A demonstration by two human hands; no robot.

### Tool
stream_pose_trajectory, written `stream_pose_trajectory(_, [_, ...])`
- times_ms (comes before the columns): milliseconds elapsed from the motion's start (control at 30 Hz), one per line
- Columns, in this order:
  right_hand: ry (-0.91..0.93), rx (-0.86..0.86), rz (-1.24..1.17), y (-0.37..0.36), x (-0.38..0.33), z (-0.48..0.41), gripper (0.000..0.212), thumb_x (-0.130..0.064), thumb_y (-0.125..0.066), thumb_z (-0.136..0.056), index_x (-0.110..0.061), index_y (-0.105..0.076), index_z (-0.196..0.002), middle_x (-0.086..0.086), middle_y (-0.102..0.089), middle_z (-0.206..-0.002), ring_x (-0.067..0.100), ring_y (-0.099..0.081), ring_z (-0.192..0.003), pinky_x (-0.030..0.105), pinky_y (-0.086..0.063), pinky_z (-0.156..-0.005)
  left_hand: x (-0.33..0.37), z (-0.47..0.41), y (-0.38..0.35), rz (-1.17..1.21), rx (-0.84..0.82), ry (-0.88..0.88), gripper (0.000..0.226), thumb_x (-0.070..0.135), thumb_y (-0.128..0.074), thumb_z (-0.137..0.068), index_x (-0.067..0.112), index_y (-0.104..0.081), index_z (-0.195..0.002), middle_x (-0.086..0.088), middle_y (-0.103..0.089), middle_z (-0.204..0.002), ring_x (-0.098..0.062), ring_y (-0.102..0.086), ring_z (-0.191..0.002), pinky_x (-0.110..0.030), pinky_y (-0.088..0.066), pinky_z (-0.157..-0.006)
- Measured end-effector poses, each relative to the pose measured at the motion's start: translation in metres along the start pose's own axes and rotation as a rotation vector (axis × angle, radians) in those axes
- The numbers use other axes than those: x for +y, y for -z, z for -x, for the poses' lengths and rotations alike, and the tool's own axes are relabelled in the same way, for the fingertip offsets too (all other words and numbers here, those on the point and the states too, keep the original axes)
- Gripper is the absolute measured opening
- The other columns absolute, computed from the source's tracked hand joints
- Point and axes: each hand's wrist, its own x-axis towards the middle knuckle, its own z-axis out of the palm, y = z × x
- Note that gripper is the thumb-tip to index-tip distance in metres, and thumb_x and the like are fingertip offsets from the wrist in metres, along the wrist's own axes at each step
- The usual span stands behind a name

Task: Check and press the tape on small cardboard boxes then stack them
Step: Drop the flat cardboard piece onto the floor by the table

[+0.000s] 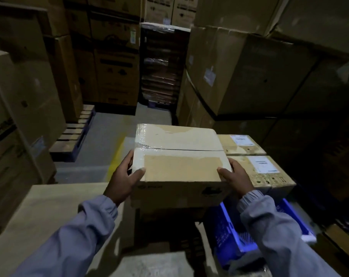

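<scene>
A small cardboard box [179,154] fills the middle of the view, its top flaps sealed with clear tape that is crinkled along the left edge and the centre seam. My left hand [123,178] grips its near left corner, thumb on top. My right hand [234,177] grips the near right corner, thumb also on the lid. The box sits above another carton [165,214] just below it; whether they touch is unclear. Two more small boxes with white labels, one [263,172] nearer and one [241,143] farther, lie to the right at a lower level.
Tall stacks of large cartons [249,72] wall in both sides and the back. A blue plastic crate [235,232] stands at lower right, a pallet [73,134] on the grey floor at left, and a flat cardboard surface [39,216] at lower left. A yellow floor line runs ahead.
</scene>
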Motion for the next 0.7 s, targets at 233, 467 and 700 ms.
stream_pose_trajectory(233, [-0.002,-0.058,0.048,0.0,0.013,-0.055,0.043,-0.019,-0.061,-0.091,-0.019,-0.048,-0.132,0.001,-0.057,-0.119,0.018,-0.055,-0.104,0.025,-0.045,-0.073,-0.011,-0.052,-0.021,-0.024,-0.007,0.103,0.049,-0.002,-0.05,-0.096,0.039,-0.046,-0.121,0.035,-0.067,-0.094,0.014,-0.062,-0.088,-0.01,-0.051,-0.071])
stream_pose_trajectory(467, [-0.034,-0.132,0.033,-0.001,0.031,-0.09,0.047,-0.019,-0.06,-0.091,-0.019,-0.044,-0.136,0.001,-0.056,-0.119,0.019,-0.054,-0.107,0.022,-0.045,-0.072,-0.03,-0.078,-0.044,-0.055,0.094,0.231,0.052,0.002,-0.049,-0.097,0.025,-0.038,-0.142,0.005,-0.057,-0.114,0.0,-0.056,-0.093,-0.017,-0.048,-0.069])
stream_pose_trajectory(700, [-0.022,-0.151,0.062,-0.01,0.051,-0.1,0.041,-0.015,-0.059,-0.09,-0.016,-0.048,-0.129,-0.001,-0.055,-0.115,0.022,-0.055,-0.11,0.032,-0.049,-0.085,-0.055,-0.086,-0.05,-0.106,0.157,0.267,0.054,0.001,-0.047,-0.095,0.028,-0.039,-0.141,-0.003,-0.053,-0.121,-0.024,-0.05,-0.112,-0.038,-0.046,-0.085])
